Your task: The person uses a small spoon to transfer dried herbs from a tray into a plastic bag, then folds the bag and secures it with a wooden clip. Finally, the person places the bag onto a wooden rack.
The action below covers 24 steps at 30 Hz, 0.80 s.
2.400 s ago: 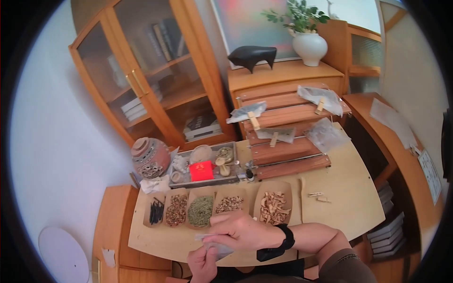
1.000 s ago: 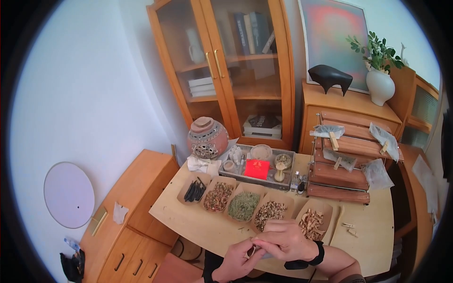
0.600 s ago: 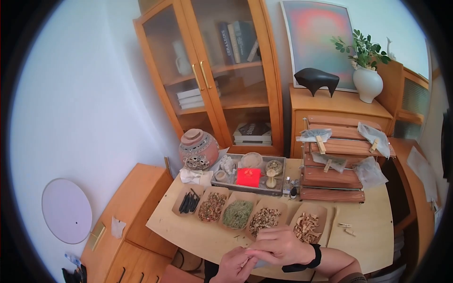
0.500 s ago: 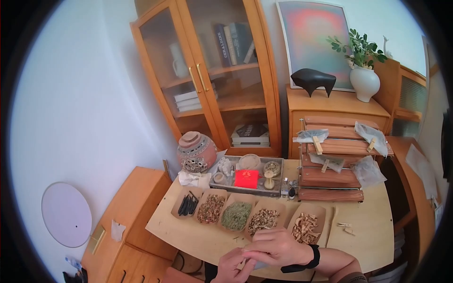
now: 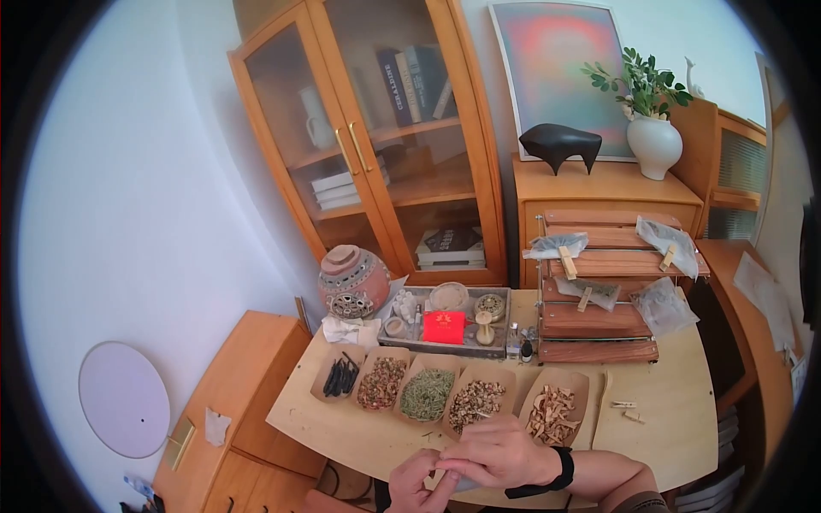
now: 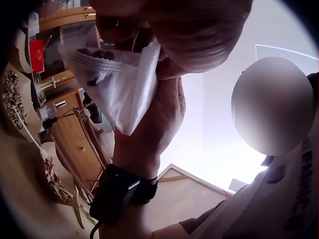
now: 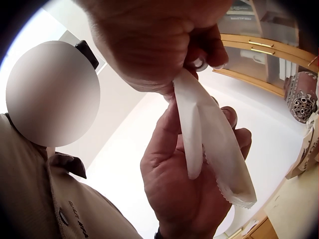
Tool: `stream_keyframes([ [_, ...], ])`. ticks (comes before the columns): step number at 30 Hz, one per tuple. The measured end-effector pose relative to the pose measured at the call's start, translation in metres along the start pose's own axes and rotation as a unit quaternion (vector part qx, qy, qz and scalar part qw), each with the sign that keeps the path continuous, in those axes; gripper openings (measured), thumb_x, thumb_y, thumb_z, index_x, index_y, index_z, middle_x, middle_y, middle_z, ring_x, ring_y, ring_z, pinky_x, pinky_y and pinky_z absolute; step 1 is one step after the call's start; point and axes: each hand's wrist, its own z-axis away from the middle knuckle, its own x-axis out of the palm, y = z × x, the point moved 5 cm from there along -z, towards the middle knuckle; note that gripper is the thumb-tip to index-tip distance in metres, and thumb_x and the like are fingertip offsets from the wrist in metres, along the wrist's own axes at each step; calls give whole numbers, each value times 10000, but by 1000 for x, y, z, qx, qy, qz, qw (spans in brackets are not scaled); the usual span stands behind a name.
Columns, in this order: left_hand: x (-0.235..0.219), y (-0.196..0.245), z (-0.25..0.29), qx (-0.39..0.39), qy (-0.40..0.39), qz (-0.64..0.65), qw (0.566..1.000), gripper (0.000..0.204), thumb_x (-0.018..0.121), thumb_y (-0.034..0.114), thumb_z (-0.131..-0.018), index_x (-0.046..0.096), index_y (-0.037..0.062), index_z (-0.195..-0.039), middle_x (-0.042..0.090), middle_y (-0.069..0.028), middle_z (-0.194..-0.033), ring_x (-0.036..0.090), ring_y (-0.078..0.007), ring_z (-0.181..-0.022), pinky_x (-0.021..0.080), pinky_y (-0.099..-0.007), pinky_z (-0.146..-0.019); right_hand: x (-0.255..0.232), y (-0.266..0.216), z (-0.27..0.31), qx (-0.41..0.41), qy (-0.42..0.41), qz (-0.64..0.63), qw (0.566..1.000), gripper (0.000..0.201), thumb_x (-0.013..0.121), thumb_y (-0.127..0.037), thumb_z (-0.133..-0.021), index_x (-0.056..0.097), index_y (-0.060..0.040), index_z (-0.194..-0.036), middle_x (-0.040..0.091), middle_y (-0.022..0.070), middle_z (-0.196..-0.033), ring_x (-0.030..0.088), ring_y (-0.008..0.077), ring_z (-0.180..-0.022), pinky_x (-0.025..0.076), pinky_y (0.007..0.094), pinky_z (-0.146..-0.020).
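Both hands meet over the table's front edge, holding a translucent white sachet [image 6: 112, 92] with a zigzag-cut edge. Dark pieces show through its thin wall in the left wrist view. My left hand [image 5: 417, 483] pinches the gathered part of the sachet from the left. From the right, my right hand [image 5: 500, 453] pinches it too, fingers bent over the left fingertips. In the right wrist view the sachet's folded white flap [image 7: 217, 134] hangs between the hands. Most of the sachet is hidden behind the hands in the head view.
Paper trays hold dark pods [image 5: 340, 376], mixed dried bits [image 5: 382, 383], green herb [image 5: 428, 395], chopped pieces [image 5: 477, 404] and pale slices [image 5: 554, 415]. Behind stand a grey tray [image 5: 385, 340] with a red packet [image 5: 444, 327] and a wooden rack [image 5: 590, 318] with clipped sachets. Clothespins [image 5: 624, 404] lie right.
The head view has swung left, then slightly back. The hands, apart along the sachet at first, have come together with their fingertips meeting; both keep hold of it.
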Motion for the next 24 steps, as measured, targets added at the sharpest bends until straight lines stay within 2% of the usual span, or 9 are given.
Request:
stream_keyframes([
  [4, -2, -1, 3, -9, 21, 28, 999, 48, 665, 28, -928, 623, 6, -935, 521, -68, -768, 485, -160, -655, 383, -288, -584, 5, -1, 3, -19, -1, 10, 1000, 87, 797, -174, -902, 758, -101, -929, 625, 34, -721, 610, 222, -598, 479, 344, -507],
  [6, -3, -2, 4, -3, 26, 42, 999, 45, 620, 5, -909, 577, 2, -896, 484, -59, -762, 449, -147, -654, 371, -282, -589, 5, -1, 4, -29, -5, 17, 999, 90, 802, -173, -896, 751, -101, -915, 609, 32, -709, 591, 215, -580, 468, 345, -498],
  [8, -3, -2, 5, 2, 29, 55, 998, 43, 593, 0, -913, 562, 3, -882, 473, -56, -763, 437, -141, -658, 371, -282, -595, 6, -5, 5, -60, -12, 34, 998, 164, 845, -150, -860, 761, -57, -965, 634, 42, -702, 623, 202, -576, 484, 312, -498],
  [16, 0, -6, 10, -20, 37, 39, 998, 86, 521, 9, -944, 554, -6, -865, 457, -60, -772, 420, -145, -661, 384, -284, -621, 7, -7, 5, -96, 35, 49, 994, 185, 858, -145, -844, 766, -47, -971, 586, 23, -668, 582, 179, -538, 463, 298, -478],
  [19, 1, -5, 11, -42, 28, 38, 998, 91, 546, 23, -966, 573, 1, -883, 494, -73, -786, 457, -154, -682, 403, -292, -633, 4, -7, 4, -91, 31, 52, 994, 176, 854, -132, -845, 770, -49, -974, 590, 25, -669, 584, 184, -539, 458, 299, -478],
  [21, 4, -3, 11, -87, 46, 35, 994, 77, 623, 51, -978, 602, 7, -918, 542, -91, -813, 512, -172, -719, 423, -301, -651, -1, -9, 2, -87, 33, 57, 994, 170, 852, -124, -845, 773, -54, -977, 597, 26, -671, 587, 188, -542, 457, 299, -479],
  [22, 5, -2, 10, -86, 44, 36, 995, 77, 623, 51, -978, 602, 7, -918, 542, -91, -813, 512, -172, -719, 423, -301, -651, -6, -8, 1, -64, 45, 68, 995, 151, 844, -137, -848, 764, -65, -954, 579, 25, -664, 581, 194, -546, 460, 307, -486],
  [24, 7, 5, 6, -18, 27, -33, 999, 70, 670, 58, -980, 628, 9, -953, 572, -111, -822, 553, -201, -734, 444, -323, -651, -10, -4, 0, -40, 59, 80, 994, 135, 835, -151, -852, 754, -77, -930, 562, 25, -657, 575, 200, -549, 463, 316, -492],
])
